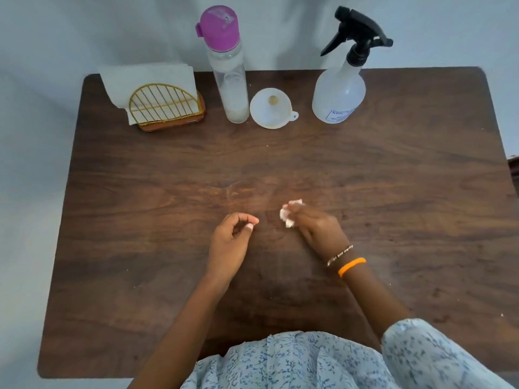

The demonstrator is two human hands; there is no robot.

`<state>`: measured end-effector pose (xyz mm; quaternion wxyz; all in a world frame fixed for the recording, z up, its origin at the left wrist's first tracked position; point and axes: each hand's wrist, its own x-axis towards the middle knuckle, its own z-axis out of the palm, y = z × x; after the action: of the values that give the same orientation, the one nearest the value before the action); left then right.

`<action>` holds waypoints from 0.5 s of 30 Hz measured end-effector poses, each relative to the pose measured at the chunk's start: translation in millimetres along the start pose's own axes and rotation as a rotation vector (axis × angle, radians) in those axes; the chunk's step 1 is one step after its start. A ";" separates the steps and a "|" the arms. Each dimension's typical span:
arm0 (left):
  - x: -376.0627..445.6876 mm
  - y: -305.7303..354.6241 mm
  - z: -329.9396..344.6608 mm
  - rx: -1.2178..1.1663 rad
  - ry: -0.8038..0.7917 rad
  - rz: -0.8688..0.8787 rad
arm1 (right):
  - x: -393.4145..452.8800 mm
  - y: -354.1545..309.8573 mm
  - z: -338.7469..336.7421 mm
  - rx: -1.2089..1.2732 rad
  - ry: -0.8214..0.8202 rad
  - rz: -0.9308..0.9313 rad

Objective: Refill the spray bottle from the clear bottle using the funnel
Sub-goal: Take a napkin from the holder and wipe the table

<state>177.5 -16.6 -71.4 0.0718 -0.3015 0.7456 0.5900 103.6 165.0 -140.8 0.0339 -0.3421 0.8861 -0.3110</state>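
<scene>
A white spray bottle [339, 91] with a black trigger head stands at the back right of the wooden table [140, 220]. A tall clear bottle [231, 80] with a purple cap stands at the back centre. Between the two sits a white funnel [271, 108], mouth up. Near the table's middle, my right hand [314, 228] grips a crumpled white tissue [288, 216]. My left hand [231, 242] hovers beside it with fingers curled and thumb touching a fingertip, holding nothing I can see.
A gold wire napkin holder [165, 108] with white paper napkins stands at the back left. A pale wall runs behind the table. My floral sleeves fill the bottom of the view.
</scene>
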 end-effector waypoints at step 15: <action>-4.8 3.0 -4.4 -0.060 0.061 0.089 | -17.0 -35.8 26.4 -0.131 -0.068 -0.224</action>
<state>180.9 -18.6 -65.4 0.0136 -0.2879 0.7420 0.6053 144.7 141.2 -144.1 0.0066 -0.4507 0.8590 -0.2428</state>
